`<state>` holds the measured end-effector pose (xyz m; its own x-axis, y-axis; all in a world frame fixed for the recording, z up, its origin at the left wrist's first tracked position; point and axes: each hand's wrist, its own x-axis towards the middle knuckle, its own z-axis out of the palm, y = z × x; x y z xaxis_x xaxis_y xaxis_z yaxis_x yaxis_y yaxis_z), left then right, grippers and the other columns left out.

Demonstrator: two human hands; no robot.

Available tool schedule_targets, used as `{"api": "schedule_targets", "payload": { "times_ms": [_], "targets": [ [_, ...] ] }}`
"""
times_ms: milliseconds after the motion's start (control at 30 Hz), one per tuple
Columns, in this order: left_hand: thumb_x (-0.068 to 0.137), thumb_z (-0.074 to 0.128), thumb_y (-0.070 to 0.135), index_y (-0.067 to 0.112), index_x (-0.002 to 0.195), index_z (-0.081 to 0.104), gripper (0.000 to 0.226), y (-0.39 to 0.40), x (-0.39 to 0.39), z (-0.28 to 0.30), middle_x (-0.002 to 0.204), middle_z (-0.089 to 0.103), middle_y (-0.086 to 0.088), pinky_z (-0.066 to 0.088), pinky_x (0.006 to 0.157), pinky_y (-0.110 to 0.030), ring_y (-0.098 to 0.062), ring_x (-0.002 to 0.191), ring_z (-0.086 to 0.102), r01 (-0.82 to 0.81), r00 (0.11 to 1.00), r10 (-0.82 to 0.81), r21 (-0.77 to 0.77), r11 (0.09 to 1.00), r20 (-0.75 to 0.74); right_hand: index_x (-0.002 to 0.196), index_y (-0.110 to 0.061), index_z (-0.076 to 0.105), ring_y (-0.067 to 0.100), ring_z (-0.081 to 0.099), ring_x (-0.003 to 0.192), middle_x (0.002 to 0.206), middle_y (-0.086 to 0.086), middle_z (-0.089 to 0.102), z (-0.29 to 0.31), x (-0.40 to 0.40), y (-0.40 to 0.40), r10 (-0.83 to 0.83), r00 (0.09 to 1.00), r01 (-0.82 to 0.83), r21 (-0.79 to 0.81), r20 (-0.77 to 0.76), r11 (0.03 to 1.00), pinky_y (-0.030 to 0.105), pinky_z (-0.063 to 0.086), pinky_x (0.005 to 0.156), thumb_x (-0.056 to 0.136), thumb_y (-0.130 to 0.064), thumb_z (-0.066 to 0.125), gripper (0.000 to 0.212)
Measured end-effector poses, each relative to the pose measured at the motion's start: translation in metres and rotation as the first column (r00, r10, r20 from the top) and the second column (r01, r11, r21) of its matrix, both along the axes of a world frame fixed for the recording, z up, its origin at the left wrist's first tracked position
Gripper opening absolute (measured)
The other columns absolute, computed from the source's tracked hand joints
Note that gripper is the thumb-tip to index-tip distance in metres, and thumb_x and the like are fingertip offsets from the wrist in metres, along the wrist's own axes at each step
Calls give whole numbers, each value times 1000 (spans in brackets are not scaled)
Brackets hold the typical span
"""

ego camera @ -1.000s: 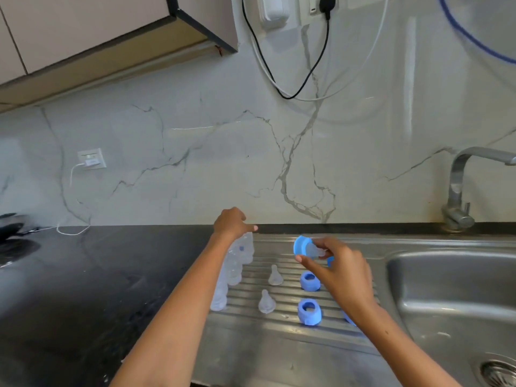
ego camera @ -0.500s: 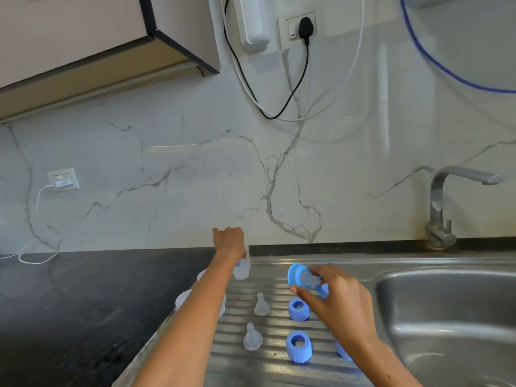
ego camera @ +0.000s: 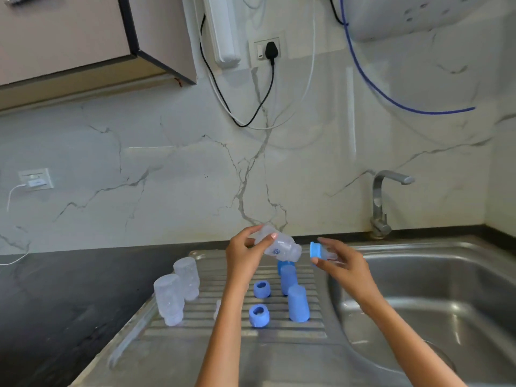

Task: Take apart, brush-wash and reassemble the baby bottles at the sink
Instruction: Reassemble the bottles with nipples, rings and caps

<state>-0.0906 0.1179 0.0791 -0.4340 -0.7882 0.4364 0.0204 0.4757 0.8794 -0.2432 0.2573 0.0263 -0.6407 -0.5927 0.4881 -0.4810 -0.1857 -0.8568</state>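
My left hand (ego camera: 244, 254) grips a clear baby bottle (ego camera: 280, 247) held on its side above the drainboard, its open mouth facing right. My right hand (ego camera: 339, 263) pinches a blue collar ring with a clear teat in it (ego camera: 317, 250), a short gap from the bottle's mouth. On the ribbed steel drainboard (ego camera: 195, 328) stand two clear bottles upside down (ego camera: 169, 298) (ego camera: 187, 276), two blue collar rings (ego camera: 262, 289) (ego camera: 259, 314) and several tall blue caps (ego camera: 298, 304). A clear teat (ego camera: 217, 308) shows partly behind my left forearm.
The steel sink basin (ego camera: 435, 300) lies to the right, with a chrome tap (ego camera: 384, 199) at its back edge. A black countertop (ego camera: 69, 297) runs off to the left. Cables hang from a socket (ego camera: 265, 50) on the marble wall, under a wall cabinet (ego camera: 83, 37).
My left hand has lifted a clear bottle off the drainboard and tipped it sideways. My right hand has brought the blue collar with teat up beside the bottle's mouth. The view has shifted.
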Motion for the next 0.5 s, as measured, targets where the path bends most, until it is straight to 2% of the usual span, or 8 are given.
{"api": "schedule_targets", "payload": {
  "times_ms": [67,167,333,500],
  "targets": [
    [79,76,29,29,105,66,28,9,-5,-12,97,69,3,49,67,-11,-5,86,64,36,997,-32,59,998,-71,101,-35,65,0,61,95,100,-18,68,-9,-1,4,34,998,-34,12,-46,999,9,45,79,76,-12,81,38],
    [77,78,26,27,105,68,29,14,-9,-29,101,71,6,55,78,-24,-9,95,66,59,993,-50,82,995,-103,100,-37,63,-7,60,98,100,-19,67,-17,-3,7,54,994,-49,54,-90,997,12,45,81,75,-12,81,40],
    [83,72,20,19,111,67,28,19,-10,-42,102,72,4,50,69,-13,-7,96,67,164,966,-131,134,977,-224,104,-27,66,-5,60,101,102,-15,69,-17,-9,4,55,996,-54,17,-67,998,18,46,86,72,-12,83,39],
    [83,72,20,20,111,65,29,15,-5,-45,94,74,5,51,69,-15,-5,91,69,273,948,-232,185,944,-216,108,-35,64,-11,55,106,108,-22,66,-12,-10,9,79,991,-76,32,-103,997,8,43,82,78,-17,79,38]
  ]
}}
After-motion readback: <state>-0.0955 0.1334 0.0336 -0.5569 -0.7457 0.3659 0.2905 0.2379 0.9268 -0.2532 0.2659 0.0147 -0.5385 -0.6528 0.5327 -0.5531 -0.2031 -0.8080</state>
